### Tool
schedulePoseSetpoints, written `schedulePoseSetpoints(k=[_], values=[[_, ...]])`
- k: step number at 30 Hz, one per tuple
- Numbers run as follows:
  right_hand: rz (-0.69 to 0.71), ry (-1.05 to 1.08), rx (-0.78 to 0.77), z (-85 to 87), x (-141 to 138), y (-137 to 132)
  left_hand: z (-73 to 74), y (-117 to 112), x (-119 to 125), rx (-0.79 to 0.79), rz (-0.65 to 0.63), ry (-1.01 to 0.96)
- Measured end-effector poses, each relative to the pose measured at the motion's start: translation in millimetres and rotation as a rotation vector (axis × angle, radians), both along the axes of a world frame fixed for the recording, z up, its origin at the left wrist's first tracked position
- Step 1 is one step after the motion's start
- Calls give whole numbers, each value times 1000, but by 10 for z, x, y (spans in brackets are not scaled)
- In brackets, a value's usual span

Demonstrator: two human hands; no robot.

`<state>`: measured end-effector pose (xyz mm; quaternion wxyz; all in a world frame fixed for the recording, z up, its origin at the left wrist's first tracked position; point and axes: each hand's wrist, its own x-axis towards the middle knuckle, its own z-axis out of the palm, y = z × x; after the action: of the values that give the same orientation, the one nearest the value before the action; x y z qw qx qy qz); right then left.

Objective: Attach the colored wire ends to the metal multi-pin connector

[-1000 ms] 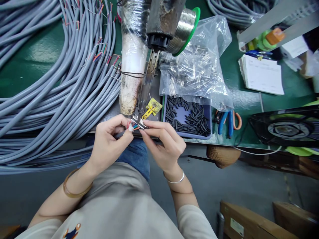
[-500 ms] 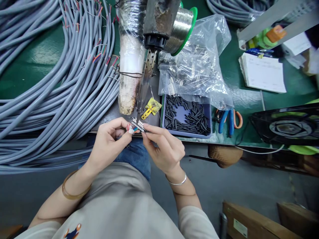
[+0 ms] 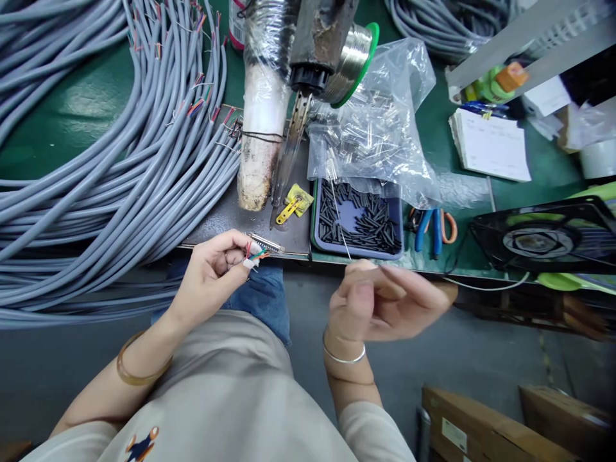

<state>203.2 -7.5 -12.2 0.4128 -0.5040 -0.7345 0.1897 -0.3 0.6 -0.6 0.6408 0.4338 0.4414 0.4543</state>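
Observation:
My left hand (image 3: pixel 212 276) is closed on the end of a grey cable. Its coloured wires (image 3: pixel 253 255) fan out into a small metal connector (image 3: pixel 267 244) just past the fingertips, at the edge of a dark plate (image 3: pixel 250 221). My right hand (image 3: pixel 380 301) is blurred, off to the right and below the bench edge. Its thumb and fingers are pinched on a thin solder wire (image 3: pixel 339 215) that runs up over a blue tray (image 3: pixel 313 218) of black tubing pieces. A soldering iron (image 3: pixel 293 147) points down at the plate.
Coils of grey cable (image 3: pixel 110 147) cover the left of the green bench. Around the iron are a wrapped white holder (image 3: pixel 262 141), a solder spool (image 3: pixel 353 54) and a clear bag of metal parts (image 3: pixel 380 128). Blue pliers (image 3: pixel 433 228), a notepad (image 3: pixel 491 144) and a fan (image 3: pixel 543 240) lie right.
My right hand has left the connector and swung right and down, taking the thin solder wire along. My left hand still holds the cable end and connector, drawn slightly toward me.

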Motion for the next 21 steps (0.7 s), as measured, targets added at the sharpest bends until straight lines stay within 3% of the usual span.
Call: schedulePoseSetpoints(k=[14, 21], values=[[-17, 158, 175, -105, -247, 7, 4, -33, 15, 60, 30, 55], [-37, 77, 310, -130, -258, 17, 9, -2, 67, 80, 83, 145]])
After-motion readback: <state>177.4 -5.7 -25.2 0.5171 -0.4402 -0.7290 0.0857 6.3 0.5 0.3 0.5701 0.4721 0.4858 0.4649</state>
